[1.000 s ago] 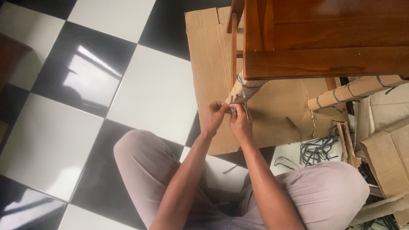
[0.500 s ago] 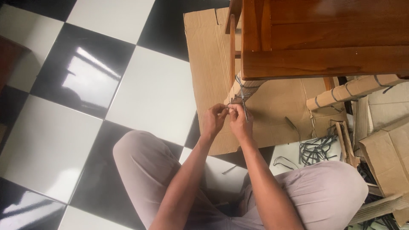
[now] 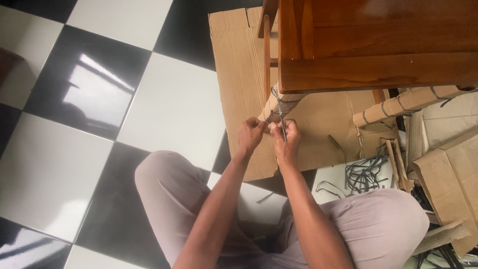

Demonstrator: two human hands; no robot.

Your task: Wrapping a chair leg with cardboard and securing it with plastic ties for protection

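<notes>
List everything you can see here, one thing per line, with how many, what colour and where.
Floor tiles: many, black and white checks, left half.
Wooden furniture: one, reddish brown, top right.
Wrapped leg: one, tan cardboard bound with dark straps, under the furniture's near corner, at the fingertips.
Second wrapped leg: one, tan with dark straps, right.
Flat cardboard sheet: one, tan, on the floor under the furniture.
Cardboard pieces: several, tan, far right.
Loose straps: a tangle, dark grey, on the floor lower right.
Trousers: one pair, pale mauve, bottom.
Left hand: pinching at the strap on the wrapped leg.
Right hand: gripping a strap end beside it.
</notes>
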